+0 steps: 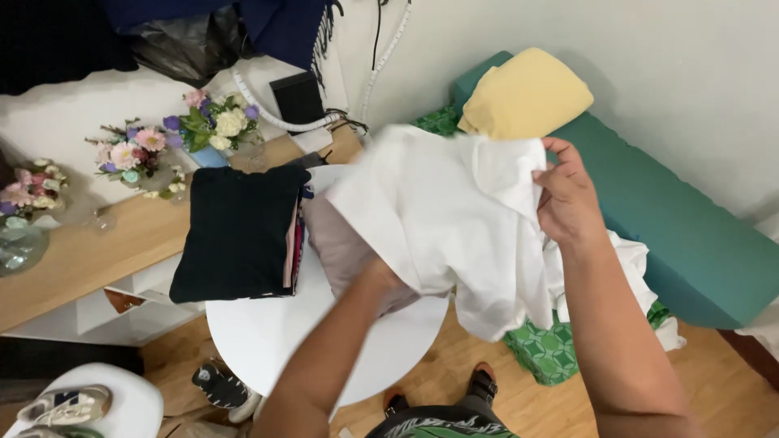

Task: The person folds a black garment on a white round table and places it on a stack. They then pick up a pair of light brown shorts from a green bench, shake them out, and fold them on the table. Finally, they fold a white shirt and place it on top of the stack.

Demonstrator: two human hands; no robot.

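A warm wooden floor and a pale wall frame a round white table (268, 341), with a long light-wood shelf (122, 243) running along the wall behind it. Over the table the person holds up a white cotton garment (454, 219), spread between both arms. The right hand (568, 199) is closed on the garment's upper right edge, fingers pinching the cloth. The left hand (381, 276) is tucked under or inside the fabric, so its grip cannot be told; only the forearm shows, rising from below. The garment hangs above the table's right side, its lower part trailing towards a green patterned cloth (552, 349) on the floor. On the table lies a stack of folded clothes topped by a black knitted piece (239, 231), and just beside it a folded mauve-grey cloth (341, 247). A folded yellow cloth (523, 93) rests on a teal cushioned bench (665, 219) against the wall. Bunches of artificial flowers (146, 154) stand on the shelf
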